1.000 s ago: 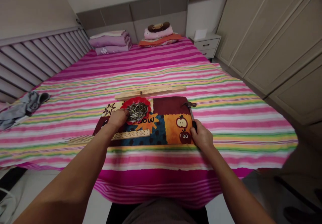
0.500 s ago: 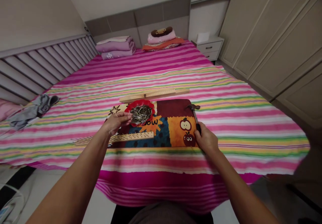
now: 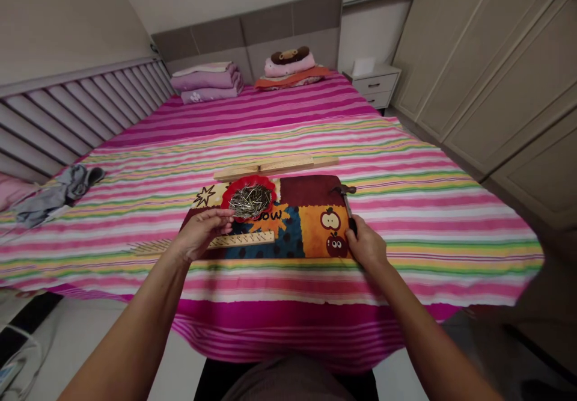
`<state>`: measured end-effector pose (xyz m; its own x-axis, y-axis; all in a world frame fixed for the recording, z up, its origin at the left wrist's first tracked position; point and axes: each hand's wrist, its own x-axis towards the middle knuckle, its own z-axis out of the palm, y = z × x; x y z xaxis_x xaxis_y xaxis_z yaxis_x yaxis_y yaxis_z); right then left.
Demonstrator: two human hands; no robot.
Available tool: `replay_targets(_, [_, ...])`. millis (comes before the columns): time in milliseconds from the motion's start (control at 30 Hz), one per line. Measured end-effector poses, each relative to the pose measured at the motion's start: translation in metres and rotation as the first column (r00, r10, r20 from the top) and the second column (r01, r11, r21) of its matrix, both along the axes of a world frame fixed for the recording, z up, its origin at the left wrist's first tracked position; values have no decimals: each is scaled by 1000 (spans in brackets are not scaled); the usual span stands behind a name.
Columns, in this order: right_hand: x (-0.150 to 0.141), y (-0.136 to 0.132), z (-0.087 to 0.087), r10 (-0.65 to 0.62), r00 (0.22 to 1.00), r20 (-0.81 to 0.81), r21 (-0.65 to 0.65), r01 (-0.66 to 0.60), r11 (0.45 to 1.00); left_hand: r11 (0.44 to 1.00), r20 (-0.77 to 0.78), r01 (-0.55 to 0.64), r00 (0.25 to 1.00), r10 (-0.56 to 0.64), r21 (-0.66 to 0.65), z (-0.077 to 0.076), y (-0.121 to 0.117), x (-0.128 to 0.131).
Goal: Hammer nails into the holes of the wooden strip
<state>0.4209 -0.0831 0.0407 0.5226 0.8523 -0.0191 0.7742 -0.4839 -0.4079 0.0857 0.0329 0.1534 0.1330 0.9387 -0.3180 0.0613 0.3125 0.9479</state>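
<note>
My left hand (image 3: 205, 231) is closed in a pinch at the lower left rim of a red bowl (image 3: 228, 192). Whatever its fingertips hold is too small to make out. Silvery nails (image 3: 251, 201) fill the bowl. Below that hand lies a wooden strip (image 3: 243, 239) with rows of nails standing up from it, partly hidden by the wrist. My right hand (image 3: 370, 246) is wrapped around the black handle of a claw hammer (image 3: 346, 195), its head pointing away from me. Bowl, strip end and hammer rest on or over a colourful patterned mat (image 3: 311, 192).
More wooden strips (image 3: 279, 165) lie behind the bowl on the striped bedsheet (image 3: 433, 208). Grey clothing (image 3: 61, 196) is at the left, beside the bed rail (image 3: 90, 103). Folded bedding (image 3: 207, 82) is stacked by the headboard. A nightstand (image 3: 374, 85) and wardrobe stand at the right.
My left hand has drawn slightly back towards me, from the bowl's left side to its lower left rim. My right hand keeps the hammer in nearly the same place.
</note>
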Motion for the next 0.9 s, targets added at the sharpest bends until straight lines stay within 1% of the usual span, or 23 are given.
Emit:
replay_targets(67, [0,0,2,-4,1000,-5,-3,4,1000,1000,-9,19,1000,-19,-3,2,-9,0])
replay_targets(167, [-1,-1,3,-5,1000,-14,-12,5,1000,1000,-44,9,999,-9,1,4,-26,4])
replay_targets(267, [0,-1,3,-4,1000,-12,-15,4,1000,999,-78,7,997,-5,31,0,-43,12])
replay_targets(400, [1,-1,-1,4,1000,-8,-4,-4,1000,998,-113,6,994,2,70,-17,-62,24])
replay_targets(467, [2,-1,-3,5,1000,-12,8,-5,1000,997,-78,-28,996,33,71,-27,-69,31])
replay_targets(600, [2,-1,-3,8,1000,-17,15,-8,1000,988,46,-152,987,154,-38,-42,-75,45])
replay_targets(700, [2,-1,-3,3,1000,-19,2,-3,1000,966,93,-237,965,246,-99,-52,-78,51])
replay_targets(767, [2,0,-2,1,1000,-22,-1,-1,1000,951,101,-278,951,292,-133,-61,-80,48])
replay_targets(833, [3,-1,-2,4,1000,-19,-3,-4,1000,935,73,-314,941,329,-166,-71,-81,40])
replay_targets(900, [2,-1,-1,7,1000,-8,-5,-7,1000,929,20,-339,938,345,-147,-80,-81,29])
